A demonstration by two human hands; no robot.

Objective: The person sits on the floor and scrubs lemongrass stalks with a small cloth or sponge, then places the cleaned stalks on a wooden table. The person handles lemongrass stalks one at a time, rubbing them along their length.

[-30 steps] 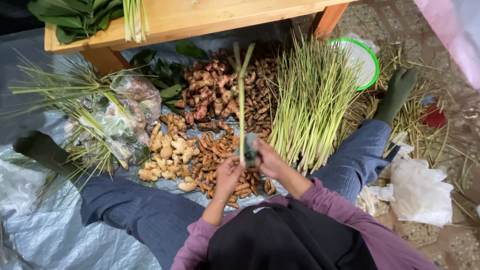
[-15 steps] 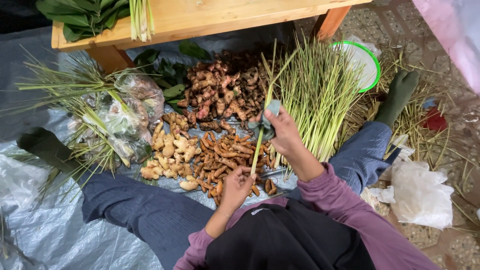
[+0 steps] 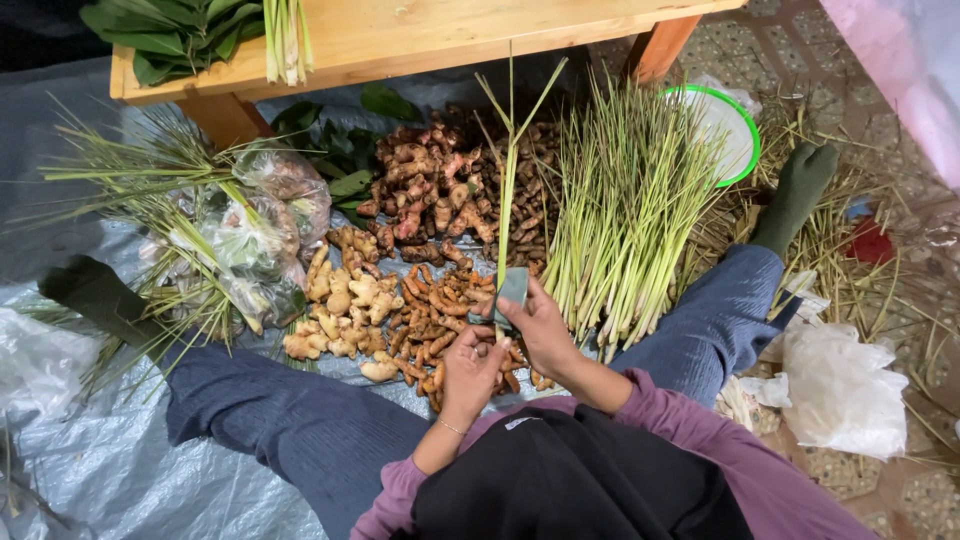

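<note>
- Both hands meet low in the middle, right in front of the person's lap, elbows tucked in and forearms angled forward.
- The left hand (image 3: 472, 372) has its fingers curled shut around the bottom end of a lemongrass stalk (image 3: 508, 190), holding it upright so the leaves fork out near the table edge.
- The right hand (image 3: 545, 328) sits just above the left one, fingers closed on a small grey-green blade (image 3: 513, 287) that's pressed against the lower part of the stalk.
- So the stalk stands between the two hands, over the pile of orange turmeric roots (image 3: 440, 325).
- The person sits on a grey tarp (image 3: 110, 470) with legs spread wide in blue trousers and dark green socks.
- Between the legs: pale ginger (image 3: 345, 300) on the left, a darker knobbly root pile (image 3: 430, 185) further out, and a big bundle of lemongrass (image 3: 630, 200) lying to the right.
- Clear plastic bags (image 3: 255, 240) with more greens sit on the left side.
- A low wooden table (image 3: 420, 35) runs across the top, with leafy greens on it.
- A green-rimmed white bowl (image 3: 745, 140) sits past the lemongrass, and dry trimmings plus a white bag (image 3: 845, 385) lie on the patterned floor to the right.
</note>
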